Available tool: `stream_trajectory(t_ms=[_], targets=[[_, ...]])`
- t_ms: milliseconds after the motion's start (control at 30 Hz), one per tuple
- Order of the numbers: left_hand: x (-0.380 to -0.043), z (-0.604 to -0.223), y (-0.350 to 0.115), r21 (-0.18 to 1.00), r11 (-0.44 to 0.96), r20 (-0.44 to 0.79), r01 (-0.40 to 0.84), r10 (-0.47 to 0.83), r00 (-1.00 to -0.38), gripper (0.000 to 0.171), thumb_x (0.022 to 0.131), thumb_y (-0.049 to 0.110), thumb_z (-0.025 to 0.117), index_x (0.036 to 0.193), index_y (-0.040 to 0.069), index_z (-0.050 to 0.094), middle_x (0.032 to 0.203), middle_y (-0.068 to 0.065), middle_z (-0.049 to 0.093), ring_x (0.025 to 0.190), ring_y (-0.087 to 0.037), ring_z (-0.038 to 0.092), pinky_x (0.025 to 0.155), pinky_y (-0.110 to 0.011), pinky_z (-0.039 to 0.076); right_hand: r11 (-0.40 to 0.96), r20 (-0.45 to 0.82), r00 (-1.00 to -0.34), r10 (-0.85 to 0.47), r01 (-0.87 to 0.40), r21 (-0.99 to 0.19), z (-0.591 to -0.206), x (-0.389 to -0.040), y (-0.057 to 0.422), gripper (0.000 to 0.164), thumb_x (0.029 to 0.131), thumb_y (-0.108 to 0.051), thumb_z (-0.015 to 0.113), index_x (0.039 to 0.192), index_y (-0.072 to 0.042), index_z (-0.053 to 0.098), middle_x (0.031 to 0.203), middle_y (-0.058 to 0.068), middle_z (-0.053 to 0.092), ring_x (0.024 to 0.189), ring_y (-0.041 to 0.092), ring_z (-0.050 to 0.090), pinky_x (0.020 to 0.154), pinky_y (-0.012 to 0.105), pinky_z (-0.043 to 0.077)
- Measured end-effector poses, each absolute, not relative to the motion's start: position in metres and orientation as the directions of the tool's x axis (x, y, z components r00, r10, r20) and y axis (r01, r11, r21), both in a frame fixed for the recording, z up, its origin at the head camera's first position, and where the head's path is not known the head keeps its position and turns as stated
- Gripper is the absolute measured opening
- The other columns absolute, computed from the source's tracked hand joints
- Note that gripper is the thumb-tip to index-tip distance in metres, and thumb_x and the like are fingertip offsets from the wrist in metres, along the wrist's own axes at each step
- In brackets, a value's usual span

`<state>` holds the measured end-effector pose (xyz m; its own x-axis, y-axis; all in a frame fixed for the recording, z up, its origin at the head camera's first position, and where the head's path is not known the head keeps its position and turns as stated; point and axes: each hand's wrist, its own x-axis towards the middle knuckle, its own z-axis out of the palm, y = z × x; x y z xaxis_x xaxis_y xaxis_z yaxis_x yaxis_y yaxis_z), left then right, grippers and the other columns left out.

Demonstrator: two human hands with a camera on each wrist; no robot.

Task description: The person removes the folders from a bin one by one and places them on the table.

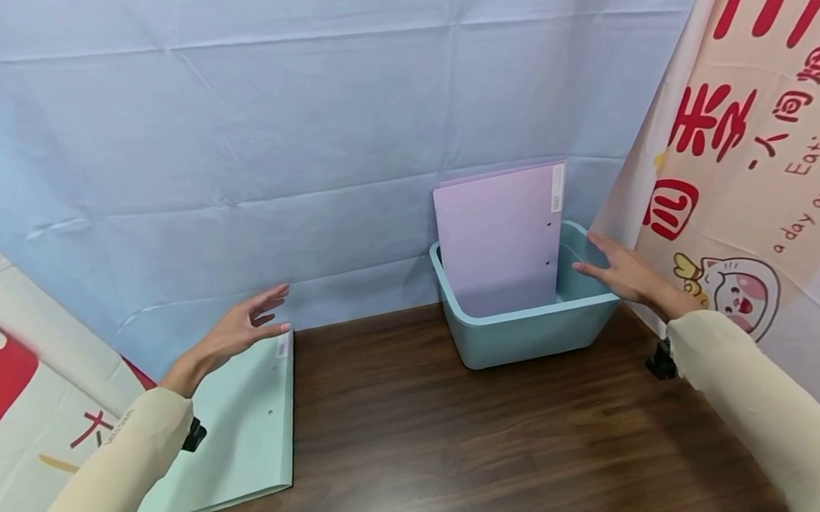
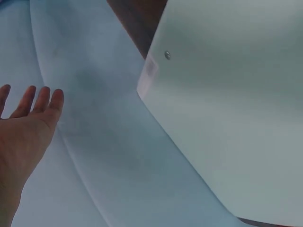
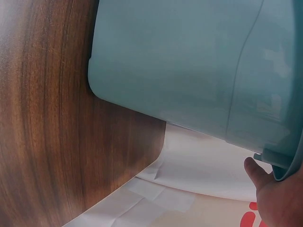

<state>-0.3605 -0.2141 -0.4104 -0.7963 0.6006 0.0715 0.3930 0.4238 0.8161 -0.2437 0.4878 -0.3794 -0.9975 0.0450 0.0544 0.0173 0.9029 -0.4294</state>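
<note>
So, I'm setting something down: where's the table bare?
Bare: table between the pale green folder and bin, plus the bin's near side. Crowded: the bin's right, by the right hand and printed cloth.

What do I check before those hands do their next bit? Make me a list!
1. Left hand free: ok, it holds nothing.
2. Right hand off the bin: cannot tell, it's very close.
3. Purple folder inside the bin: ok.
4. Bin sitting on the table: ok.
5. Green folder gripped: not ok, it lies on the table unheld.
</note>
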Motion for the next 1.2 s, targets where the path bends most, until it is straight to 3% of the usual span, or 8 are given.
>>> stream_trajectory(t_ms=[233, 467, 933, 1200], targets=[[-0.358, -0.406, -0.2, 0.824, 0.396, 0.084, 0.404, 0.621, -0.779, 0.083, 0.102, 0.022, 0.075, 0.17, 0.017, 0.027, 0.173, -0.015, 0.028, 0.156, -0.047, 0.031, 0.122, -0.062, 0.031, 0.893, 0.053, -0.998, 0.042, 0.014, -0.449, -0.38, -0.242, 0.486, 0.101, 0.105, -0.059, 0.056, 0.169, -0.001, 0.004, 0.172, 0.034, 0.007, 0.156, 0.059, 0.01, 0.117, 0.08, 0.015], [-0.361, -0.406, -0.183, 0.842, 0.373, 0.079, 0.39, 0.63, -0.773, 0.082, 0.101, 0.028, 0.076, 0.169, 0.021, 0.031, 0.173, -0.012, 0.03, 0.156, -0.046, 0.031, 0.124, -0.06, 0.031, 0.895, 0.056, -0.997, 0.048, 0.018, -0.446, -0.382, -0.24, 0.487, 0.1, 0.105, -0.058, 0.056, 0.169, -0.002, 0.004, 0.172, 0.033, 0.006, 0.156, 0.059, 0.01, 0.117, 0.08, 0.016], [-0.362, -0.398, -0.151, 0.842, 0.341, 0.099, 0.418, 0.665, -0.741, 0.078, 0.102, 0.02, 0.074, 0.168, 0.018, 0.034, 0.173, -0.012, 0.03, 0.155, -0.048, 0.031, 0.122, -0.064, 0.03, 0.901, 0.058, -0.998, 0.036, 0.007, -0.434, -0.383, -0.244, 0.49, 0.1, 0.105, -0.057, 0.057, 0.169, 0.0, 0.005, 0.171, 0.035, 0.01, 0.155, 0.058, 0.012, 0.118, 0.079, 0.017], [-0.365, -0.396, -0.133, 0.855, 0.292, 0.129, 0.428, 0.679, -0.723, 0.078, 0.1, 0.028, 0.077, 0.167, 0.022, 0.036, 0.173, -0.008, 0.032, 0.156, -0.045, 0.032, 0.122, -0.063, 0.031, 0.899, 0.05, -0.998, 0.043, 0.017, -0.438, -0.381, -0.242, 0.488, 0.1, 0.105, -0.058, 0.056, 0.169, -0.001, 0.004, 0.171, 0.035, 0.009, 0.155, 0.059, 0.011, 0.116, 0.08, 0.017]])
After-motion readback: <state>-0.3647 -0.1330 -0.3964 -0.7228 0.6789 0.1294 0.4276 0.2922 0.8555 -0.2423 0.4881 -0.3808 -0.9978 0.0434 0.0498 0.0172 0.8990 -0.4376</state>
